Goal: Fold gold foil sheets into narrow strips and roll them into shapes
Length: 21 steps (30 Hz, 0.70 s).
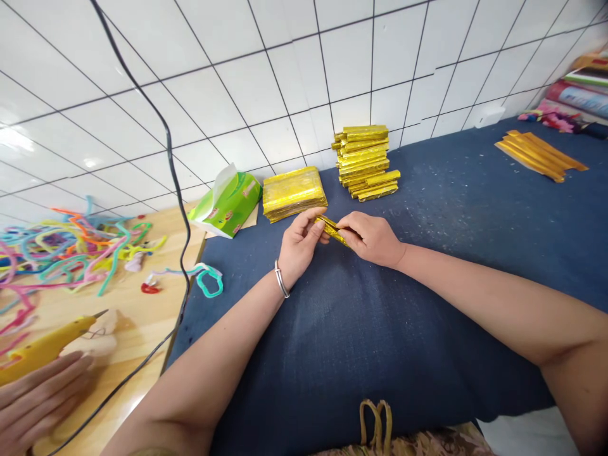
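Note:
My left hand (299, 240) and my right hand (373, 237) meet over the dark blue cloth (361, 316), both pinched on a narrow folded strip of gold foil paper (332, 229). A metal bangle sits on my left wrist. Just beyond my hands lies a flat pile of gold foil sheets (293, 192). To its right stands a stack of folded gold strips (365, 161).
A green tissue pack (228, 202) lies left of the foil pile. Colourful pipe cleaners (71, 250) cover the wooden table at left, where another person's hand (38, 396) rests by a yellow glue gun (45, 345). More gold strips (539, 155) lie far right. A black cable (178, 190) hangs across.

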Each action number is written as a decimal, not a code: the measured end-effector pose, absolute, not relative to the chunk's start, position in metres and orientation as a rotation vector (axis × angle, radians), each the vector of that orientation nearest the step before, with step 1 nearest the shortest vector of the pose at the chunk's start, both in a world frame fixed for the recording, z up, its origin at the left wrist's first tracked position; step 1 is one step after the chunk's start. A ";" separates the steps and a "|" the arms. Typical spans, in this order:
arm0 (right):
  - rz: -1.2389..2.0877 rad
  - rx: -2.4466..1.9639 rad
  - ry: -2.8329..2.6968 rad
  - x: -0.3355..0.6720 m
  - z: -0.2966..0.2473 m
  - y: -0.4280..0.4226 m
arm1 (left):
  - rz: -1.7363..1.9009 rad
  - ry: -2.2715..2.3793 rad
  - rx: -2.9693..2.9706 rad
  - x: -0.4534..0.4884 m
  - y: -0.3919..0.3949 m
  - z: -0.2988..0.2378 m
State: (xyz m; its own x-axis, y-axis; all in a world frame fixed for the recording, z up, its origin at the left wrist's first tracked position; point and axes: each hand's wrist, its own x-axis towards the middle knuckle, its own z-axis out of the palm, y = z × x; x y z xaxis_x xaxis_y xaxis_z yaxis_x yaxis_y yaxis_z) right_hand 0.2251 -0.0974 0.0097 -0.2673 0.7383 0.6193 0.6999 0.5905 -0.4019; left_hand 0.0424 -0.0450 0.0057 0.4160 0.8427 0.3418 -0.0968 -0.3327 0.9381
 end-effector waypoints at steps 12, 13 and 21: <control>0.161 -1.273 -1.705 0.226 0.011 -0.092 | 1.362 0.761 1.398 0.038 -0.035 0.003; 0.188 -1.301 -1.658 0.226 0.010 -0.090 | 1.388 0.764 1.366 0.037 -0.033 0.002; 0.353 -1.363 -1.476 0.231 0.007 -0.084 | 1.424 0.753 1.310 0.038 -0.034 0.004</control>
